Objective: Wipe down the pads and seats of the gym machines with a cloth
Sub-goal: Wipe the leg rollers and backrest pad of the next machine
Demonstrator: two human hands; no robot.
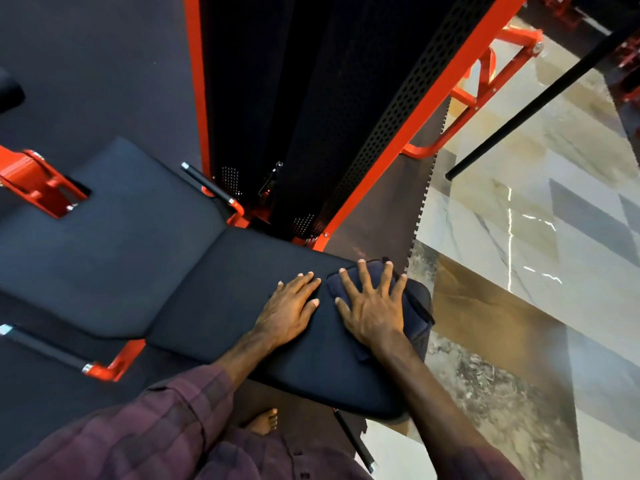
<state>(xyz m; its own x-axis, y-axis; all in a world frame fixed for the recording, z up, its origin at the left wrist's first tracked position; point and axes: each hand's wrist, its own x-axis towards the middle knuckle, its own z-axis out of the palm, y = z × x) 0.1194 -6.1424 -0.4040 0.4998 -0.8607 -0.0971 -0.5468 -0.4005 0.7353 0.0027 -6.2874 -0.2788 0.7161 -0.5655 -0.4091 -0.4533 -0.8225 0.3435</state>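
We look down on a black padded seat [242, 306] of a red-framed gym machine [398, 140], where both of a person's hands lie flat. The right hand [372, 308], fingers spread and straight, presses a dark folded cloth [414, 299] onto the seat's right end; nothing is clenched, the palm simply bears down. The left hand [289, 311] rests just beside it on the bare pad, fingers straight and released, holding nothing. To the left, a second black pad [114, 237] adjoins the seat, with a red bracket [41, 183] set in its far-left notch. Near us we see a plaid maroon sleeve [166, 420] and a bare foot [265, 420] on the dark floor. Glossy tiles [536, 237] stretch away at right.
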